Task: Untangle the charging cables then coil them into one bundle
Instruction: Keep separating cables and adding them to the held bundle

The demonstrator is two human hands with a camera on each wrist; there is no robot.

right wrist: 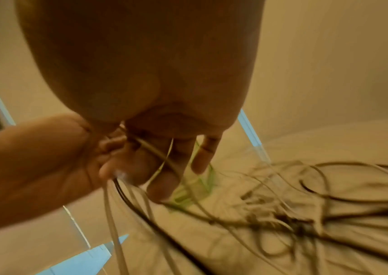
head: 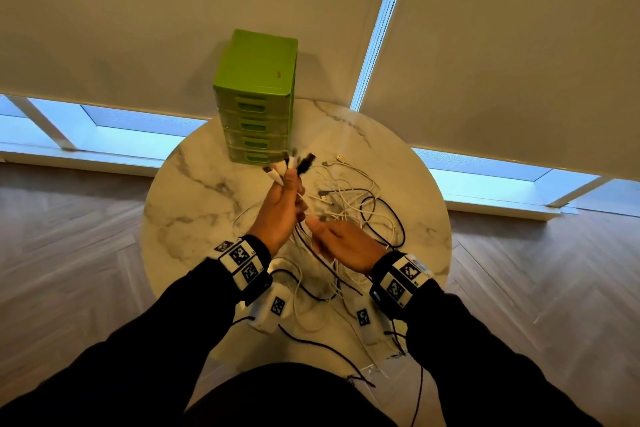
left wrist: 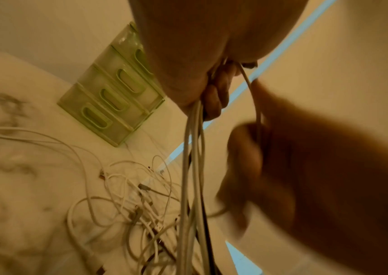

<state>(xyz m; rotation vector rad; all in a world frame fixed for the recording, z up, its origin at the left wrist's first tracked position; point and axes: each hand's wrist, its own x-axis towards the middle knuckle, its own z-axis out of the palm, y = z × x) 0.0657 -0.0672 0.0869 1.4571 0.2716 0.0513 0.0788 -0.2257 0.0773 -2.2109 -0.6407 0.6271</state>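
Raised above the marble table [head: 194, 204], the left hand [head: 282, 206] is clenching the charging cables' plug ends [head: 291, 165] together, keeping them aligned, while the right hand [head: 341, 243], just beside it, is pinching one white cable [left wrist: 255, 104], its slack trailing to the tangle [head: 360, 204] beyond.

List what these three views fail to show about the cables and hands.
- Cable count: the cables overlap in a pile on the table; head view too small.
- Right hand: motion blur hides its hold, both wrist views.
- Plugs in the left hand: types too small.
- Drawers: contents hidden.
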